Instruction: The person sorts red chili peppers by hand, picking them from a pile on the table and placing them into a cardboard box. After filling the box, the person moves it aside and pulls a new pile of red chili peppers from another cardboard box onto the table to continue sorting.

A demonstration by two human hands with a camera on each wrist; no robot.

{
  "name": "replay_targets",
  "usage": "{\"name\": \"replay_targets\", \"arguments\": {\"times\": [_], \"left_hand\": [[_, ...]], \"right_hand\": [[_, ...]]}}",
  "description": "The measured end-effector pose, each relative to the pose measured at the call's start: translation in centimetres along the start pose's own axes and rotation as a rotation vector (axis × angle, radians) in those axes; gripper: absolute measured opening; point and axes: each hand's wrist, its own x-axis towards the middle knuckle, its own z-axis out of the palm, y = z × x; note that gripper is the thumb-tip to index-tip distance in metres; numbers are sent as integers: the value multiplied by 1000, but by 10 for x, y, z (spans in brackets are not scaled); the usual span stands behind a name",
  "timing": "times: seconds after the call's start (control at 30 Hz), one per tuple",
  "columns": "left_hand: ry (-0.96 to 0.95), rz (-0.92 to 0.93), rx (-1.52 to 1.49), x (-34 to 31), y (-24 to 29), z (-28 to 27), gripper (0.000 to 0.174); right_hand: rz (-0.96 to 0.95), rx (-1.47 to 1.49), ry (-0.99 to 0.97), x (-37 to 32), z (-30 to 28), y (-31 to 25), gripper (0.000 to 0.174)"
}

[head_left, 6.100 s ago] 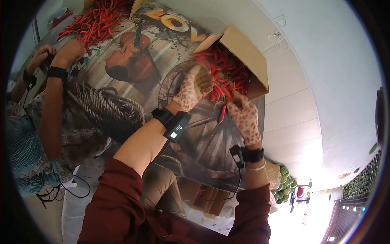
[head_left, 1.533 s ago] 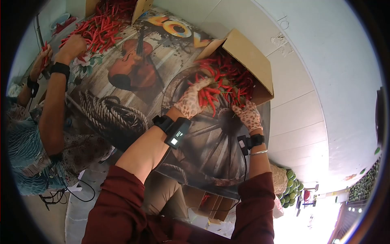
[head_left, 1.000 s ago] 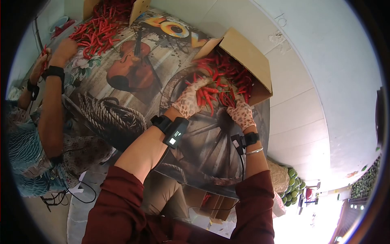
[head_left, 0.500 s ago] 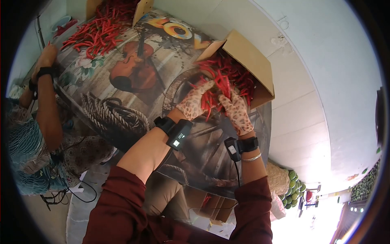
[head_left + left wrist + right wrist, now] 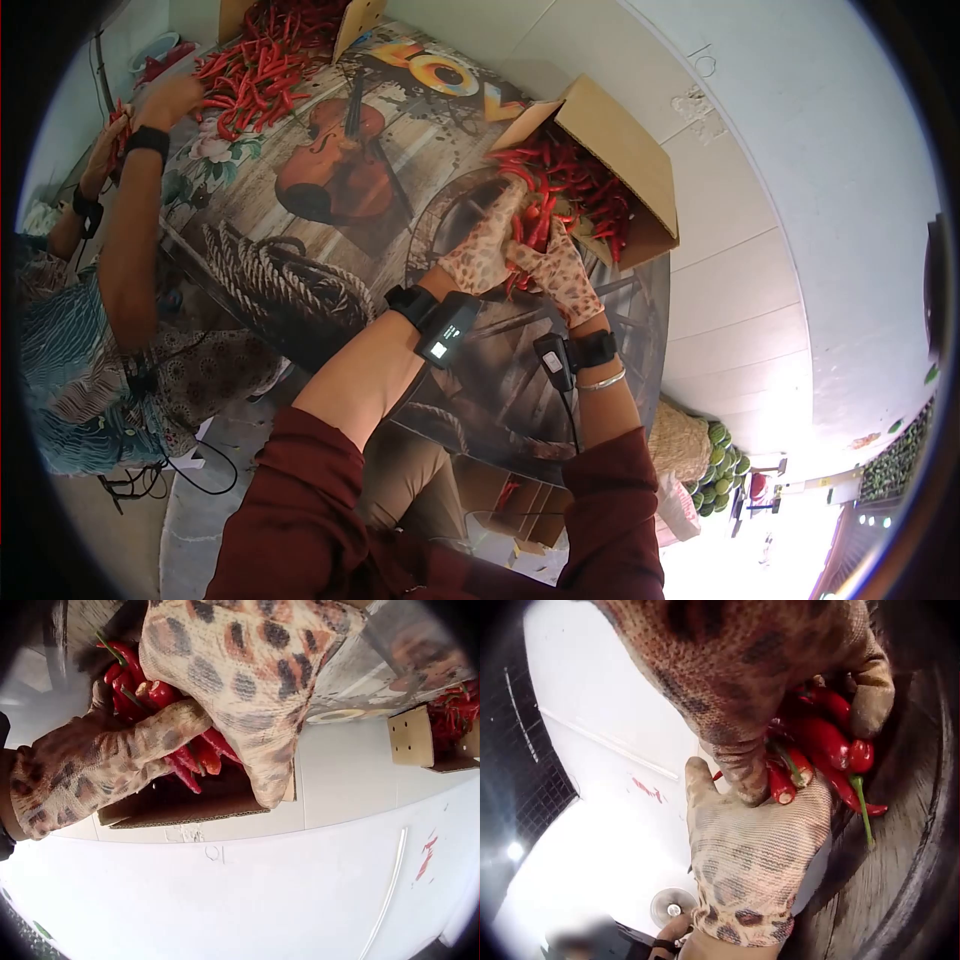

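Both my hands wear leopard-spotted fabric gloves and meet around a bunch of red chili peppers [image 5: 540, 222]. My left hand [image 5: 485, 245] grips the bunch from the left, its palm hidden in the head view. From the right, my right hand [image 5: 562, 275] holds the same peppers, fingers bent over them. In the right wrist view the stem ends of the chili peppers [image 5: 832, 746] stick out between the two gloves. Just beyond, a loose pile of chili peppers [image 5: 575, 178] spills from a cardboard box [image 5: 625, 150] lying on its side.
The table [image 5: 330, 240] has a printed cover with a violin and a wheel. At the far left another person's hand [image 5: 170, 100] works by a second chili pile [image 5: 260, 85] and box [image 5: 355, 25]. A wall [image 5: 720, 250] borders the right side. Cables [image 5: 200, 470] hang lower left.
My right hand has left the pile by the box and moved left with chili peppers to my left hand. The bunch, earlier in the left hand, is now enclosed by both hands.
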Motion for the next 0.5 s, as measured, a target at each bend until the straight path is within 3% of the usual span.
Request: {"name": "replay_targets", "arguments": {"times": [0.03, 0.1, 0.13, 0.2, 0.23, 0.3, 0.33, 0.4, 0.43, 0.5], "left_hand": [[0, 1, -1, 2, -2, -1, 79], [-52, 58, 334, 8, -17, -7, 82], [-51, 59, 334, 12, -26, -9, 82], [-139, -107, -116, 18, -34, -9, 57], [-142, -109, -116, 15, -38, -9, 57], [-114, 305, 857, 8, -6, -1, 52], [-115, 305, 857, 9, 10, 7, 52], [55, -439, -541, 13, 31, 24, 55], [52, -441, -542, 15, 28, 23, 55], [-61, -565, -889, 18, 24, 18, 58]], "right_hand": [[88, 322, -34, 1, 1, 3, 54], [128, 373, -17, -2, 0, -7, 46], [171, 427, 0, -4, -1, -10, 40], [273, 453, 5, -6, -5, -10, 36], [375, 479, 12, -7, -7, -9, 32], [280, 540, 72, -6, -1, 5, 30], [184, 599, 130, -5, 1, 10, 28], [190, 622, 124, -9, -3, 5, 27], [196, 644, 117, -11, -6, 4, 26], [258, 672, 143, -11, -9, 21, 24]]}}
